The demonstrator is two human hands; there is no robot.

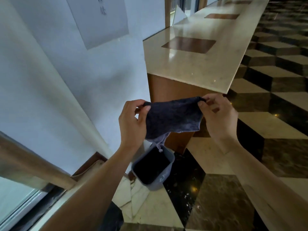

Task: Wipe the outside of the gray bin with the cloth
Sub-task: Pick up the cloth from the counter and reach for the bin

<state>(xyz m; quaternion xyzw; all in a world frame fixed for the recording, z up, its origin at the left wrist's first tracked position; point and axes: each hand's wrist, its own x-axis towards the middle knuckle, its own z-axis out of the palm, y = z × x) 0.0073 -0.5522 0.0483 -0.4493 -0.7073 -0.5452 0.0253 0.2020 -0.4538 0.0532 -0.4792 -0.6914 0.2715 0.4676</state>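
A dark blue-gray cloth (171, 118) is stretched between both hands at chest height. My left hand (131, 122) pinches its left top corner and my right hand (218, 117) pinches its right top corner. A loop on the cloth's lower corner dangles over the bin. The gray bin (166, 178) stands on the floor below the cloth, open top toward me, its inside dark. Neither hand touches the bin.
A long marble-topped counter (200, 64) with a brown wooden base runs away from me just behind the bin. A white wall (66, 72) and a window frame (30, 164) lie to the left. Glossy checkered marble floor (275, 114) spreads to the right.
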